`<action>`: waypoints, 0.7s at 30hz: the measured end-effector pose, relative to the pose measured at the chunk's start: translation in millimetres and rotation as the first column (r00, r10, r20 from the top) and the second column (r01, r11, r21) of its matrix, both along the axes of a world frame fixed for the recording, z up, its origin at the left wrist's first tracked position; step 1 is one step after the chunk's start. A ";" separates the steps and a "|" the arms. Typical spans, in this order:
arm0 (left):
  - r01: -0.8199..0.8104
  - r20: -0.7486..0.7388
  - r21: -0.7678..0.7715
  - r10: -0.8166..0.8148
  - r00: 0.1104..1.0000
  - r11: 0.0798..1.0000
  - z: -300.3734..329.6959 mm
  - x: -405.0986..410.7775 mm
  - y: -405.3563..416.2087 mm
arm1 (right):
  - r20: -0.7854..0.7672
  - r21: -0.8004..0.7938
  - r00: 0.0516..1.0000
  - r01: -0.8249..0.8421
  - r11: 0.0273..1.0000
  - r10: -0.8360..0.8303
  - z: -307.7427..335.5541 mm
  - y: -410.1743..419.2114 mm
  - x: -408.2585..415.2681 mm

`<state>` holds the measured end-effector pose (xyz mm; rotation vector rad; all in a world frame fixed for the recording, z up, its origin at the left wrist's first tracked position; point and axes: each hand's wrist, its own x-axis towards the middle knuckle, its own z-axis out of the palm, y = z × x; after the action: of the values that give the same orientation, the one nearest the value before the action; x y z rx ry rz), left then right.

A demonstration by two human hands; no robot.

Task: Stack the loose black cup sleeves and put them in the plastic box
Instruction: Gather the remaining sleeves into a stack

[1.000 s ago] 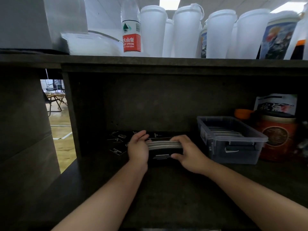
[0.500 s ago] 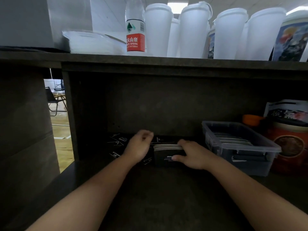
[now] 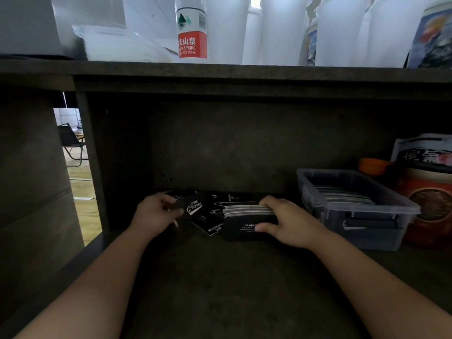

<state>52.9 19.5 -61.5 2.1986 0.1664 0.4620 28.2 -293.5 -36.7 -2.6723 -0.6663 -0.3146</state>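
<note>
Now left hand (image 3: 156,215) fingers pinch single sleeve (image 3: 193,206); right hand (image 3: 291,222) fingers grip sleeve stack (image 3: 247,220).

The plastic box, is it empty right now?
No, the plastic box already holds a row of cup sleeves standing on edge inside it.

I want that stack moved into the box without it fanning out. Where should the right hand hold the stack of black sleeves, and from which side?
Grip the stack of sleeves across its thickness at its right end, coming from the right, as the right hand does: fingers over the layered top edges, thumb on the front face. Squeezing the flat layers should keep them together. The plastic box sits to the right.
</note>
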 end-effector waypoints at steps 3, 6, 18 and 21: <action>0.087 0.246 -0.364 0.005 0.969 0.927 12.6 -12.0 -13.5 | -0.022 0.024 1.000 0.022 0.999 -0.021 0.3 -0.3 -2.7; 0.187 0.252 -0.489 -0.067 0.965 0.852 17.2 -18.5 -32.9 | -0.036 0.082 0.999 0.016 0.997 -0.013 0.1 1.0 -4.0; 0.519 -0.032 -0.490 -0.610 0.792 0.700 -7.3 -5.6 -98.8 | 0.051 -0.019 0.998 0.027 0.999 -0.026 -6.1 -0.6 4.6; 0.527 0.012 -0.299 -0.549 0.836 0.796 -0.7 -2.0 -86.1 | 0.045 -0.001 0.999 0.023 1.000 -0.023 -8.0 0.0 5.9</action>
<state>50.9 -66.6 -62.2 1.8584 -0.3352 0.0233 34.1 -293.5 -44.7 -2.6836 -0.6495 -0.3821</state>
